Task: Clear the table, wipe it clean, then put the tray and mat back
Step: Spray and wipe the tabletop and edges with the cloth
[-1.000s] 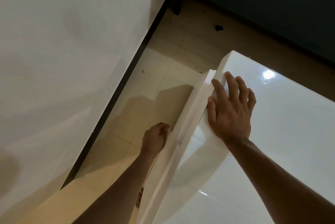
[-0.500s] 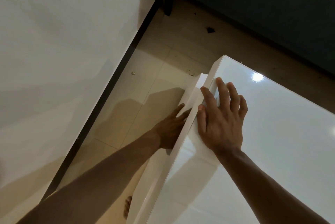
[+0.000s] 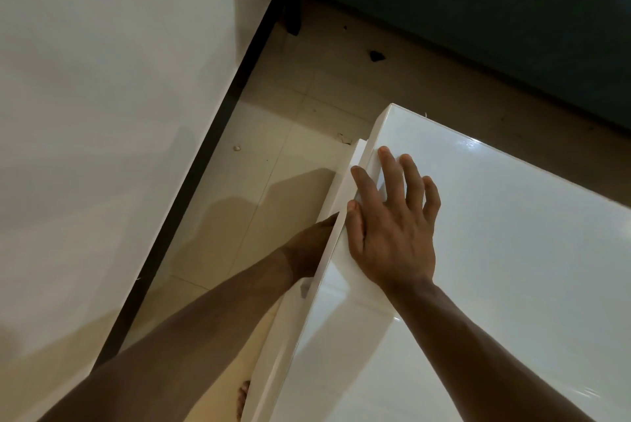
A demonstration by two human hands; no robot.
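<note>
Beige tiled floor (image 3: 300,121) fills the middle of the frame, white wall at left. Glossy white table (image 3: 512,251) occupies lower right. Right hand (image 3: 392,227) lies flat on its top near the left edge, fingers spread. Left hand (image 3: 307,247) reaches under that edge, fingers hidden; grip cannot be told.

right hand (image 3: 392,230): palm down, fingers (image 3: 415,179) straight and spread, flat on tabletop (image 3: 512,251) edge, forearm stretched from lower right | left hand (image 3: 312,247): reaches under that edge, fingers hidden, grip unclear | left forearm: extended from lower left
</note>
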